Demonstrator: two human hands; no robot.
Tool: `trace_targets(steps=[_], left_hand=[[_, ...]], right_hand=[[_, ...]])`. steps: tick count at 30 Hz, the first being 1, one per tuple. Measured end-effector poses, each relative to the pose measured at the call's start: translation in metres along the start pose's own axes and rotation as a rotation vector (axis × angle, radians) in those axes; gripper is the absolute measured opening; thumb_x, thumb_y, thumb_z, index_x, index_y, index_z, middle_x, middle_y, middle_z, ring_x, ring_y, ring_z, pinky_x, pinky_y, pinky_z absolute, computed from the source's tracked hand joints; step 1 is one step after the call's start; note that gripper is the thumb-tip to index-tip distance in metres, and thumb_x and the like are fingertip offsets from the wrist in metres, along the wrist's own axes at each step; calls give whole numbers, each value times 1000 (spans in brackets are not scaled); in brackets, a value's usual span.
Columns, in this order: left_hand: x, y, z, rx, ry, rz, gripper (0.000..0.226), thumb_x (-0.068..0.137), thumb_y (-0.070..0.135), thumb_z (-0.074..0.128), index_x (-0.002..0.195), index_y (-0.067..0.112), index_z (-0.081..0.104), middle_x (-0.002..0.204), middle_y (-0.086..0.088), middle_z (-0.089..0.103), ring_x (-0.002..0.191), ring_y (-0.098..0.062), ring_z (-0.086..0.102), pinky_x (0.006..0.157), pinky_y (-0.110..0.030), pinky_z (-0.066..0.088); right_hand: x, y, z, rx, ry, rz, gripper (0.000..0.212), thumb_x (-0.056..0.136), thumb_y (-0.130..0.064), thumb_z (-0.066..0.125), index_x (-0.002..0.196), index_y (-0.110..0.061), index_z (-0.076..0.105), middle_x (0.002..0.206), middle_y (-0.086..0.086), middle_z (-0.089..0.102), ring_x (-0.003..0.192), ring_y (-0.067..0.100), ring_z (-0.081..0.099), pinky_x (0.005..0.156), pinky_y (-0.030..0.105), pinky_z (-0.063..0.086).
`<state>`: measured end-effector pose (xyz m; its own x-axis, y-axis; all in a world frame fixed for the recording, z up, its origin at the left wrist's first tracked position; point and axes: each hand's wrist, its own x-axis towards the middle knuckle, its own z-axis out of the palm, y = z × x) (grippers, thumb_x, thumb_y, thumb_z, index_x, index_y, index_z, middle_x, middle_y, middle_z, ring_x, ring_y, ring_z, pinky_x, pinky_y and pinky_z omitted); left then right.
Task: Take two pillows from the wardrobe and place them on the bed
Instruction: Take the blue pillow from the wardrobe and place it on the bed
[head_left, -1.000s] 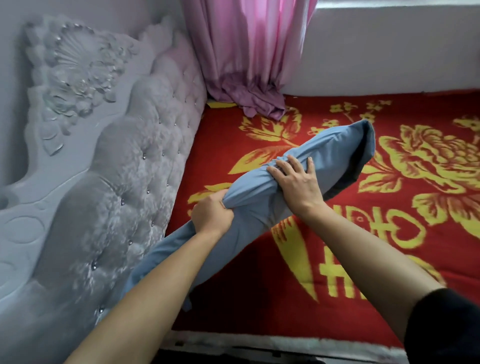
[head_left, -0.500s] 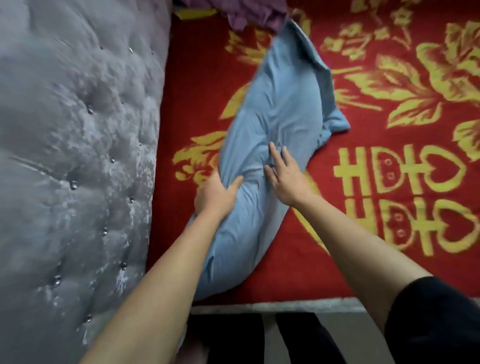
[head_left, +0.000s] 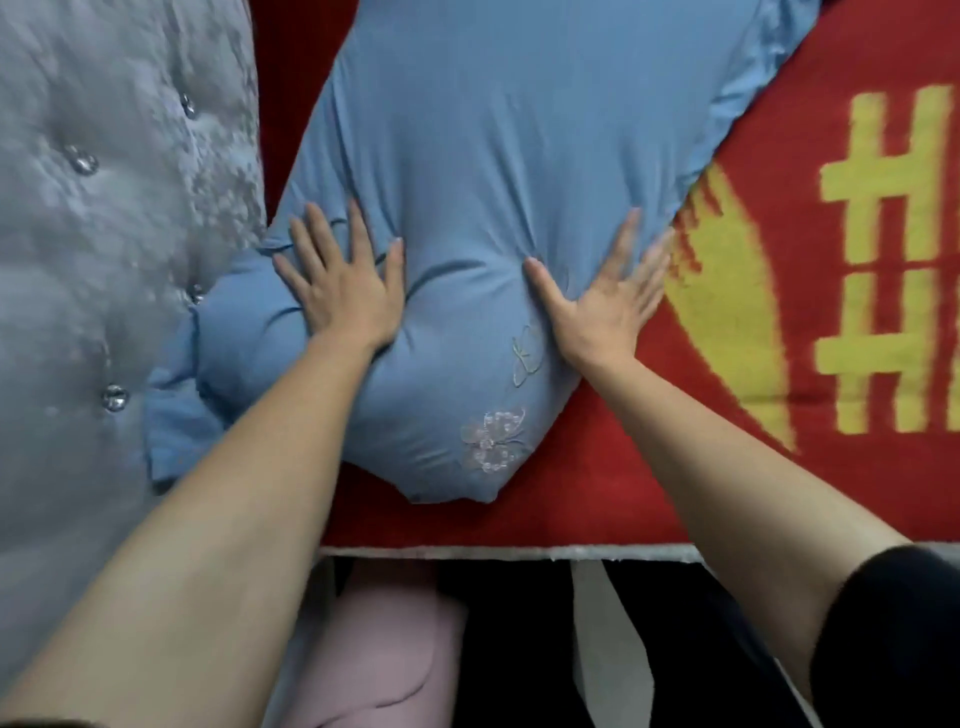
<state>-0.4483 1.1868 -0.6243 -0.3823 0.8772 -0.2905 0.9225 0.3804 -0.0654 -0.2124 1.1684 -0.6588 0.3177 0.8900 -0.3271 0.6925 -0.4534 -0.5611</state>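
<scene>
Blue cotton pillow (head_left: 493, 171), embroidered butterflies near corner, lies on red-yellow blanket (head_left: 779, 364), no legible writing. Left hand (head_left: 343, 291), right hand (head_left: 602, 306) flat, fingers spread, pressing pillow; tufted headboard (head_left: 104, 208) left.

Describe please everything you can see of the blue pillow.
The blue pillow is soft, matte fabric, plump and creased, with pale embroidered butterflies near its lower end. It lies diagonally on the red and yellow bed cover, its left side against the grey tufted headboard. The left hand and right hand lie flat on it, fingers spread. Its top runs out of view.
</scene>
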Motion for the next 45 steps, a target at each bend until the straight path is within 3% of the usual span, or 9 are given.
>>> trace_targets(steps=[5,11,14,21,27,32,36,40,45], left_hand=[[18,-1,26,-56,89,-6,58,98,57,24,151,32,26,161,-10,18,149,-30,12,116,-60,3],[15,0,-13,-307,377,-28,46,101,40,35,119,10,65,120,-17,67,109,-37,61,88,-49,45],[15,6,-55,-402,448,-83,42,103,37,36,100,6,65,96,-21,70,87,-44,61,62,-41,35],[32,20,-118,-583,710,-186,42,101,35,39,87,5,64,86,-19,71,79,-43,60,60,-34,21],[54,8,-112,-488,522,-235,44,104,37,28,126,13,57,131,-17,60,117,-36,56,86,-40,41],[49,-17,-53,-321,255,-144,60,99,49,33,153,28,20,161,-17,12,147,-35,16,114,-55,18],[25,-33,-15,-312,78,-203,68,93,64,34,152,36,16,161,-18,10,148,-36,10,114,-63,11],[21,-45,-2,-465,-40,-406,80,84,76,38,151,43,10,148,-24,29,136,-42,29,109,-57,26],[28,-45,-3,-292,121,-324,67,90,65,43,149,36,30,130,-26,43,117,-42,43,97,-49,36]], right_hand=[[0,7,21,370,-54,322,132,63,-77,73,159,-23,1,159,16,26,148,28,23,122,39,18],[0,-36,11,348,119,97,71,86,-42,72,136,1,48,129,22,50,123,33,49,101,26,31],[11,-66,-7,339,198,-11,66,88,-39,63,131,9,50,125,27,48,121,38,49,107,35,32],[66,-134,-58,322,271,-212,73,88,-43,62,143,1,44,125,24,51,122,35,49,104,31,32],[120,-166,-70,46,38,-181,91,84,-69,53,157,-27,19,155,15,30,143,31,32,115,41,29],[98,-121,-35,-407,-631,-315,99,77,-77,59,157,-39,13,165,20,3,152,38,9,120,47,18],[79,-89,-30,-270,-456,-336,94,72,-80,61,152,-54,17,168,6,-4,154,27,-1,121,58,10],[62,-60,-25,-123,-434,-28,110,63,-82,67,150,-59,4,166,11,-12,153,35,-2,123,54,7],[38,-63,-8,-120,-168,-15,109,65,-86,60,153,-51,7,156,19,21,141,39,29,115,49,28]])
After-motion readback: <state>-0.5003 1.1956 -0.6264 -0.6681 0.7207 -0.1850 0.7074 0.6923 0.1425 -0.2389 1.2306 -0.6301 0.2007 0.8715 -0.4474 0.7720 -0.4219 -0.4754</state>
